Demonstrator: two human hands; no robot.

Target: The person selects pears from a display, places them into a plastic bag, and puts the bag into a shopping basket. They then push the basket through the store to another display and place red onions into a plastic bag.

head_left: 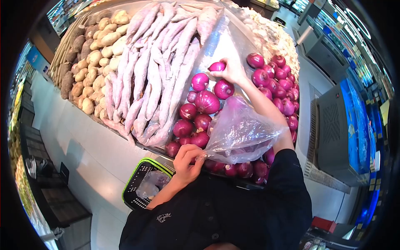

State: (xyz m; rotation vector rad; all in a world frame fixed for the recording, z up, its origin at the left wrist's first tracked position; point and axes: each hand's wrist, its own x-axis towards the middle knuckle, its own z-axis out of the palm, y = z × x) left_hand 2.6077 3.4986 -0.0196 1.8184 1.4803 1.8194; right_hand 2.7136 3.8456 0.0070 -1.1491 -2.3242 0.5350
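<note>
My right hand (231, 71) reaches to the far part of the onion bin, its fingers closed around a red onion (216, 66). Near the bin's front edge, my left hand (188, 163) pinches the edge of a clear plastic bag (246, 133). The bag spreads under my right forearm and lies over some of the onions; what is inside it I cannot make out clearly. Loose red onions (207, 102) lie to the left of the bag, and a larger heap of red onions (278, 79) is on the right.
Long pale purple sweet potatoes (154, 71) and potatoes (98, 62) are heaped to the left. A black basket with a green rim (132, 175) holding a plastic bag stands below my left arm. Garlic-like pale produce (271, 37) lies behind; a grey cabinet (339, 129) stands right.
</note>
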